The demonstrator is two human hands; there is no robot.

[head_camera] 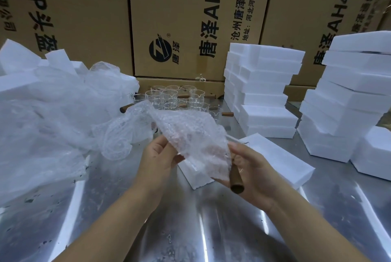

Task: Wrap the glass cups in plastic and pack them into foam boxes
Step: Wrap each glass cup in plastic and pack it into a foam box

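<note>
1 cup [236,178] inside bubble wrap [190,134]; foam box [281,162] beyond.

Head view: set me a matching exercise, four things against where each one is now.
1 bubble wrap
2 wooden handle
3 bare glass cups
4 foam box stacks

A stacked at the right
B pinched by the left hand
C across the palm of the right hand
D grouped at the back of the table

Pairs: 1-B, 2-C, 3-D, 4-A
</note>
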